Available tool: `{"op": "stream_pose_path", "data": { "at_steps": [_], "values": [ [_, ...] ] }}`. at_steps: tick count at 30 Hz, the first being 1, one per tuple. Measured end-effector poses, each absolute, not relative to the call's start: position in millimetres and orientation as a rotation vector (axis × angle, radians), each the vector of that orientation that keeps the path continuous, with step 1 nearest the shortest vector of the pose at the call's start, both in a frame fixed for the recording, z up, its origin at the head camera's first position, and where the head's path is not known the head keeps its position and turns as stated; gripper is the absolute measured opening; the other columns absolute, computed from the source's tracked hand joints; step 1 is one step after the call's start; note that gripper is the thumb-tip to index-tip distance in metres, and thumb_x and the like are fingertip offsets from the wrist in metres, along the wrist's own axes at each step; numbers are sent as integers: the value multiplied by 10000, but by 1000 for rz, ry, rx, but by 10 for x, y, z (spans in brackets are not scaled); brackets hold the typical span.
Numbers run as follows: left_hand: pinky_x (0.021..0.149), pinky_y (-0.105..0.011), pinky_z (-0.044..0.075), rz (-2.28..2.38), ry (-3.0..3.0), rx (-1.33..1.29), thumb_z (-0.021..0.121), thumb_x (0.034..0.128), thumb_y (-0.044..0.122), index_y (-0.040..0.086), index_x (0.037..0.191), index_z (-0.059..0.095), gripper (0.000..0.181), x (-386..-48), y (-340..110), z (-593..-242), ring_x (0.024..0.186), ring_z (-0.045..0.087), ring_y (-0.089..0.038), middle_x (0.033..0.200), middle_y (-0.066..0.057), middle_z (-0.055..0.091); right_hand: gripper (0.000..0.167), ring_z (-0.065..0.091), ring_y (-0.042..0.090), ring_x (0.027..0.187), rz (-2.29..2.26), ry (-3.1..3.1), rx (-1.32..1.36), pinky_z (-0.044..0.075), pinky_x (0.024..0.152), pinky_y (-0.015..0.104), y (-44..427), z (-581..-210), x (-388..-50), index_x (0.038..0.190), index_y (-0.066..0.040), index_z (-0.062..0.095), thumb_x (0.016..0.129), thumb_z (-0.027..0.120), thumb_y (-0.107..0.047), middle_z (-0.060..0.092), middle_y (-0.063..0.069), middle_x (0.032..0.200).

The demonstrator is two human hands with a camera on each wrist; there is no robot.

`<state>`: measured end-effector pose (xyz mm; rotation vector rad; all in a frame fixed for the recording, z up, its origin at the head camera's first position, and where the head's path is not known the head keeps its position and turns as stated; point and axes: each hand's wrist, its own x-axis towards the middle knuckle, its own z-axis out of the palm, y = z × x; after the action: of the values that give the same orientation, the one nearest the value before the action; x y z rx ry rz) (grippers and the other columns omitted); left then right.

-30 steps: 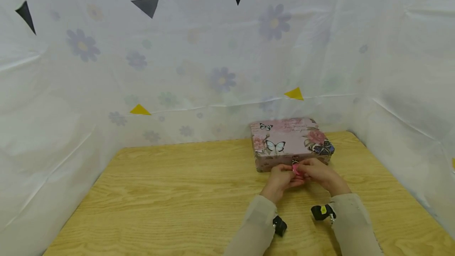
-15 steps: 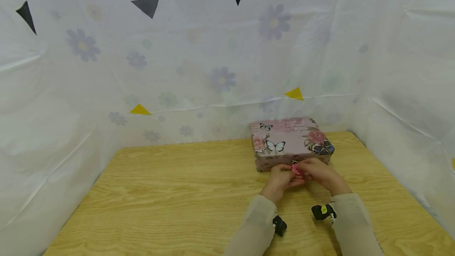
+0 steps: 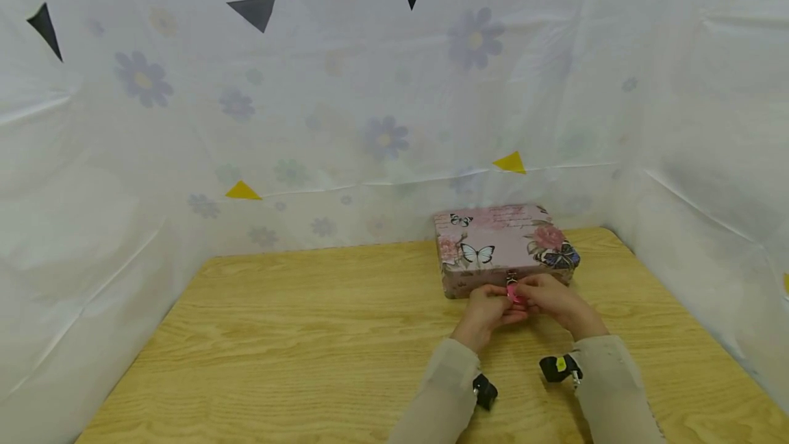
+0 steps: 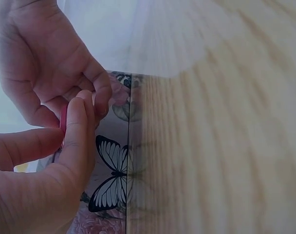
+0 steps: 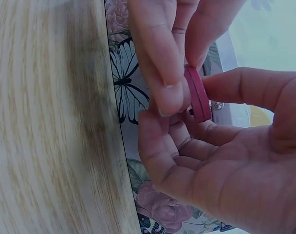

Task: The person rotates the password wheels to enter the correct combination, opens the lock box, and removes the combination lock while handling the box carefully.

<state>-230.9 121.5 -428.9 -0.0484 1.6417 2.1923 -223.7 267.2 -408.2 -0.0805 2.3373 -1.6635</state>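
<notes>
The lock (image 5: pixel 199 95) is held against the front of the box (image 3: pixel 493 235), just below the clasp (image 3: pixel 511 274), with both hands in contact: it is pinched by the left hand (image 3: pixel 487 308) from the left and by the right hand (image 3: pixel 550 299) from the right, so neither can be called nearer. In the wrist views it is seen edge-on, its rim running from hand to hand, with thumbs set on one flat side and fingers curled toward the other. The box's long axis is laid crosswise beyond the hands; the lock's exact tilt cannot be told.
</notes>
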Motion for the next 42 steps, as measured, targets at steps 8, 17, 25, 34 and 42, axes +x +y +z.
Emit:
{"op": "stream_pose_path", "data": {
  "at_steps": [8,17,25,34,42],
  "values": [
    [742,-406,584,2194,1642,-36,527,864,-160,-57,1022,548,190,-2312,1219,-4302,845,686,-386,858,-231,656,373,591,101,795,-1675,2332,-70,541,712,273,2682,-4090,-2235,1160,234,482,973,418,-82,628,43,905],
    [741,-404,583,2192,1647,-40,523,864,-162,-61,1020,548,188,-2311,1211,-4300,837,686,-391,863,-215,639,369,602,111,818,-1681,2312,-91,542,725,271,2699,-4105,-2241,1163,238,475,956,429,-64,631,39,906],
    [740,-407,583,2206,1635,-33,518,853,-172,-64,1008,547,190,-2314,1213,-4312,831,683,-401,866,-197,618,355,597,111,793,-1677,2304,-117,539,706,273,2693,-4122,-2257,1150,241,477,956,408,-48,628,38,882],
    [738,-399,584,2203,1642,-32,523,857,-166,-60,1020,550,196,-2311,1216,-4308,829,686,-390,862,-197,629,335,588,104,771,-1677,2311,-108,534,687,270,2684,-4107,-2247,1120,228,496,956,400,-48,621,39,884],
    [738,-399,584,2198,1648,-36,526,854,-167,-61,1015,547,193,-2303,1218,-4291,837,686,-394,856,-204,639,353,577,109,770,-1656,2329,-91,530,686,272,2676,-4095,-2234,1149,235,485,981,392,-61,604,37,877]
  ]
}}
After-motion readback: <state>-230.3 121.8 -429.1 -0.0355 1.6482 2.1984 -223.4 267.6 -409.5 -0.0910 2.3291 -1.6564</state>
